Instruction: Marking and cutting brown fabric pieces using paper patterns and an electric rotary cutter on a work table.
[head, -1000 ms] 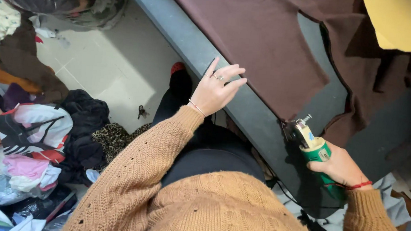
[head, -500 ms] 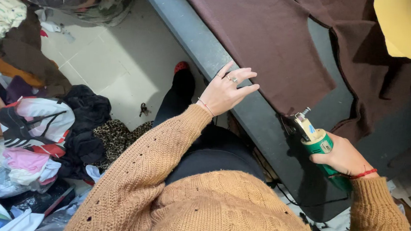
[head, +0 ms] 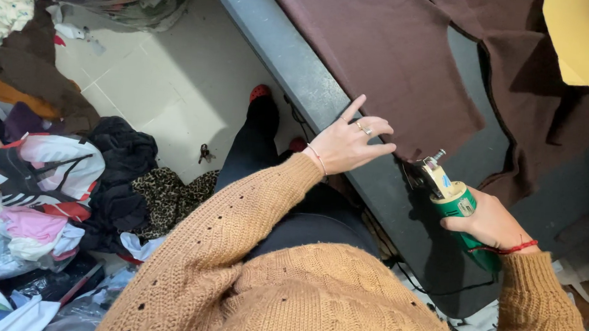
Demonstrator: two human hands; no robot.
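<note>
Our left hand (head: pixel 351 143) is stretched forward, fingers spread and loosely bent, index pointing up, palm down. Our right hand (head: pixel 489 224) is curled tight in a fist-grip, wrist bent, both forearms angled inward.

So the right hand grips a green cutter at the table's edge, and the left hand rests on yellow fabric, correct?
Not quite: the head view shows the left hand on brown fabric, not yellow. The right hand does grip the green cutter at the table edge.
</note>
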